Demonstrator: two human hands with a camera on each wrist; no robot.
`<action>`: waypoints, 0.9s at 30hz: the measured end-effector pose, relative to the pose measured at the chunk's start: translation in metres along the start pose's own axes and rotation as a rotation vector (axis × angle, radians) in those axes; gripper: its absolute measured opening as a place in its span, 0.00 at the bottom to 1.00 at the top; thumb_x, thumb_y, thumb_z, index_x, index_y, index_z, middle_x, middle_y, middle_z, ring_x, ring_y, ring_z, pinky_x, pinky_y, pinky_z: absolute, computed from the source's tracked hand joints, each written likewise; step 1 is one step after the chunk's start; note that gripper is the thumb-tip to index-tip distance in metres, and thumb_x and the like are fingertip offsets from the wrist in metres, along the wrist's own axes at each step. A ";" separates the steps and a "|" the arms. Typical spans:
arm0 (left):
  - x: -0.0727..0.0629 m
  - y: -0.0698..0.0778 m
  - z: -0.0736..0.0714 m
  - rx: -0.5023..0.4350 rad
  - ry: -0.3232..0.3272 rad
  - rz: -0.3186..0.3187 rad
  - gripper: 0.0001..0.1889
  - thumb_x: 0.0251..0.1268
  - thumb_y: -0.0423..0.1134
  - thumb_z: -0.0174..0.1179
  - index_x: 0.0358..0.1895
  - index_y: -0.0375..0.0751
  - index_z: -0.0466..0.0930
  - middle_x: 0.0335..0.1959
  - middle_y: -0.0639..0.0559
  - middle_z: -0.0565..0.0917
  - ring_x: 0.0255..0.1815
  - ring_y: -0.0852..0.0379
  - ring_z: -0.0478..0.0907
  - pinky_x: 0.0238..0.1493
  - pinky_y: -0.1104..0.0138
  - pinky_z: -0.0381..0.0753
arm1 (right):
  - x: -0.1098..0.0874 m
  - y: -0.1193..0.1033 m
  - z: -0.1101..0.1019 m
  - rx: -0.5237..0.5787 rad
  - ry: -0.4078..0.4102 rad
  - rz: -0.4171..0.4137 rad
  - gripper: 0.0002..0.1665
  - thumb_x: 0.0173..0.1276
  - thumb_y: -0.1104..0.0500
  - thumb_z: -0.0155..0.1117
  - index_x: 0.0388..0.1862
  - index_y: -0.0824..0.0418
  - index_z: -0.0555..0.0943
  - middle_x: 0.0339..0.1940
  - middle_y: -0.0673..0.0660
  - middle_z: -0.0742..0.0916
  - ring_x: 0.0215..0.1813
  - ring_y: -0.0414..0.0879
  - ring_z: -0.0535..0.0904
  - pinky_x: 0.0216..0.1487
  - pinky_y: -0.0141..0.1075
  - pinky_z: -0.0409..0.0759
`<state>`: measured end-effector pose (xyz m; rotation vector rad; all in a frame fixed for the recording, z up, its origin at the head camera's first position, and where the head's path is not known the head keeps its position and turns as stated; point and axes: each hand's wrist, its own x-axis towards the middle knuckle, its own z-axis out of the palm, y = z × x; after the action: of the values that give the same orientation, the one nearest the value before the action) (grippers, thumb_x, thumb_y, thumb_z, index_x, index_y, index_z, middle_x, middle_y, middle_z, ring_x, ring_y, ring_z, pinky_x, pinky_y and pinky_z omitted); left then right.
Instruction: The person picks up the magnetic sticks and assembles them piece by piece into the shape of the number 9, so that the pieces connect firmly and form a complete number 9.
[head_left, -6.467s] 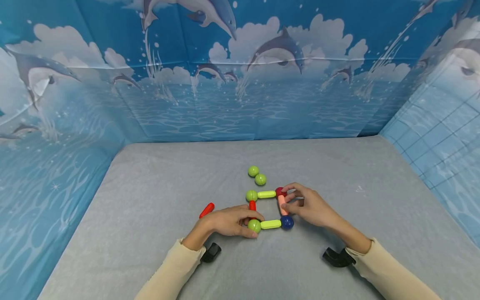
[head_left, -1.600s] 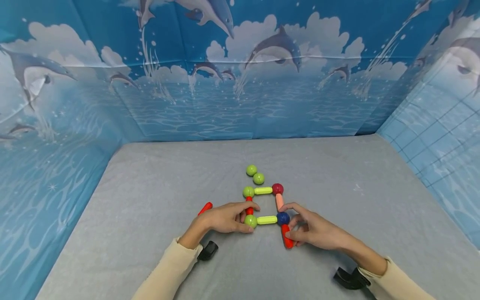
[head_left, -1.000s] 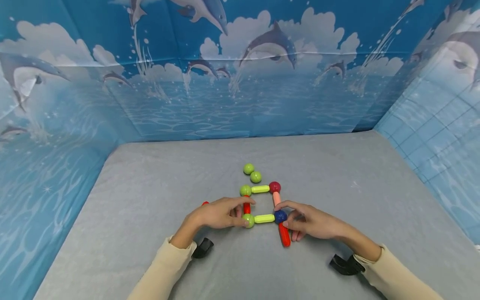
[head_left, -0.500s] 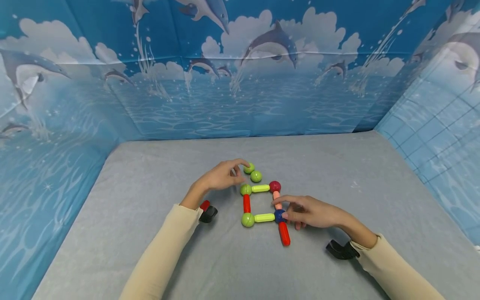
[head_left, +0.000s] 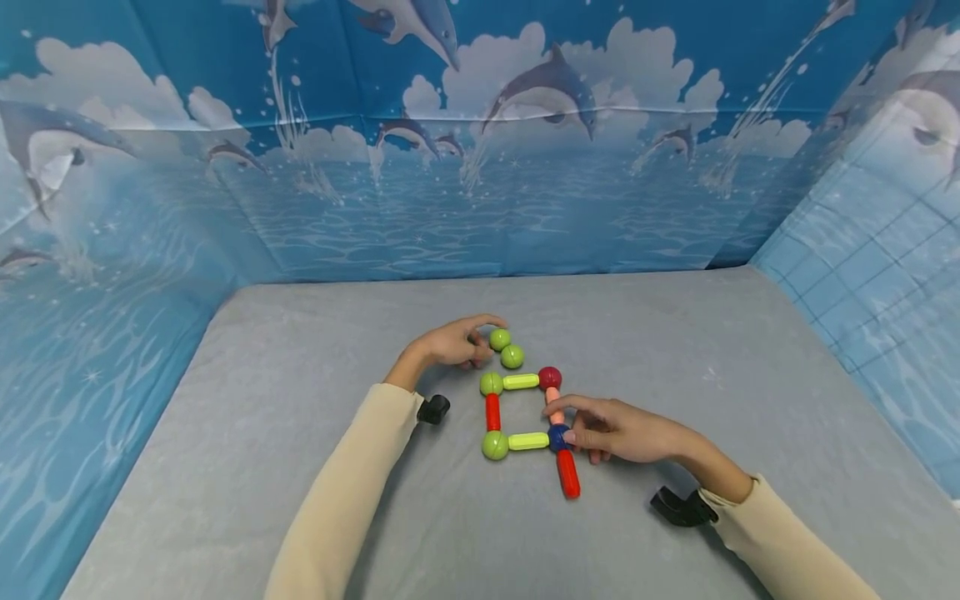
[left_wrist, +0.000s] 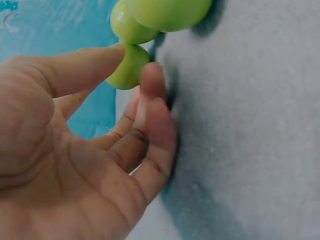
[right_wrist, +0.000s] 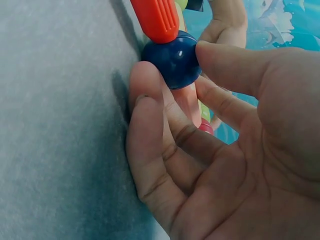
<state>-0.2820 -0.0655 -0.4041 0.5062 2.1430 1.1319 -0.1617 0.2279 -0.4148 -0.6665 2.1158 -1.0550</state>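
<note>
Magnetic balls and rods form a square on the grey cloth: a red rod (head_left: 492,412) at left, yellow-green rods (head_left: 528,442) near and far, a peach rod (head_left: 552,395) at right. Two green balls (head_left: 492,384), a dark red ball (head_left: 550,378) and a blue ball (head_left: 559,437) make its corners. From the blue ball another red rod (head_left: 568,475) points toward me. My right hand (head_left: 630,429) pinches the blue ball between thumb and fingertips. My left hand (head_left: 453,342) reaches round the farther loose green ball (left_wrist: 127,70), thumb at its side, fingers loosely bent.
A second loose green ball (head_left: 513,357) sits against the farther one, just beyond the square. Dolphin-printed blue cloth (head_left: 420,225) rises behind the table and along both sides. Black wrist straps (head_left: 682,506) show at the sleeve cuffs.
My right hand has joined a red rod to the blue ball, then moved onto that ball. My left hand has left the near green corner for the loose balls; its forearm now hides the spare red rod.
</note>
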 end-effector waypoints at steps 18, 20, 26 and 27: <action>0.006 0.000 0.011 0.133 0.122 -0.042 0.18 0.77 0.43 0.56 0.64 0.49 0.70 0.28 0.47 0.79 0.27 0.55 0.75 0.29 0.67 0.71 | 0.000 0.002 0.002 0.007 0.006 0.015 0.27 0.78 0.51 0.57 0.72 0.53 0.68 0.34 0.57 0.80 0.31 0.48 0.80 0.33 0.37 0.79; 0.005 -0.001 0.012 0.163 0.153 -0.036 0.16 0.77 0.44 0.55 0.61 0.46 0.70 0.28 0.46 0.79 0.26 0.54 0.74 0.30 0.66 0.70 | 0.000 0.002 0.002 0.007 0.006 0.016 0.26 0.78 0.51 0.57 0.72 0.52 0.68 0.34 0.57 0.80 0.30 0.48 0.80 0.33 0.37 0.79; -0.007 -0.001 0.012 0.241 0.265 -0.002 0.18 0.78 0.44 0.54 0.61 0.37 0.69 0.45 0.41 0.81 0.35 0.52 0.81 0.38 0.62 0.77 | 0.001 0.001 0.002 0.004 0.006 -0.001 0.24 0.79 0.52 0.56 0.70 0.52 0.69 0.33 0.57 0.80 0.29 0.48 0.80 0.31 0.37 0.78; -0.011 0.000 0.011 0.244 0.281 0.006 0.19 0.78 0.45 0.54 0.62 0.37 0.68 0.49 0.40 0.80 0.38 0.51 0.83 0.41 0.61 0.78 | 0.001 0.001 0.002 0.004 0.005 -0.004 0.24 0.79 0.52 0.56 0.70 0.52 0.70 0.32 0.57 0.80 0.29 0.48 0.80 0.31 0.37 0.78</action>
<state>-0.2666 -0.0655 -0.4053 0.4841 2.5442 0.9972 -0.1609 0.2268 -0.4169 -0.6672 2.1172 -1.0638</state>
